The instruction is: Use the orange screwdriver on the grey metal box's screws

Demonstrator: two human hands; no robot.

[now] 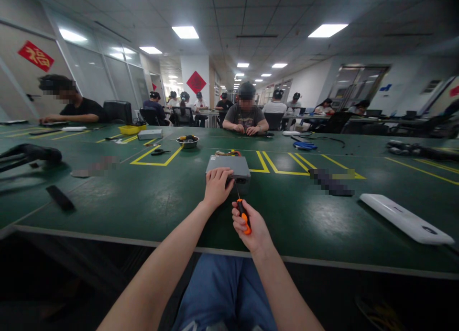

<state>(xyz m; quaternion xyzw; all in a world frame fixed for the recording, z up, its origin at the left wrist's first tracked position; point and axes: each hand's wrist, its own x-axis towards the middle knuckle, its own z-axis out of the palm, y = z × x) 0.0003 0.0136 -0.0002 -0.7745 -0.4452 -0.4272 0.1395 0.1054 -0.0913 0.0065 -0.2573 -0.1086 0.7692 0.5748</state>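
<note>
A grey metal computer power supply (234, 164) sits on the green table in front of me, coloured cables coming out at its back. My left hand (217, 185) grips its near left corner, fingers over the top and thumb at the front face by a dark socket. In my right hand (253, 226) is a screwdriver (244, 217) with an orange and black handle, wrapped by the fingers. Its thin shaft points up toward the front face of the power supply. Whether the tip touches a screw I cannot tell.
A metal bowl (187, 141) stands beyond to the left, near a yellow tray (132, 129). On the right lie a long white device (405, 218) and a blue cable bundle (304, 145). A dark flat object (60, 198) lies left. A person (245, 113) works opposite.
</note>
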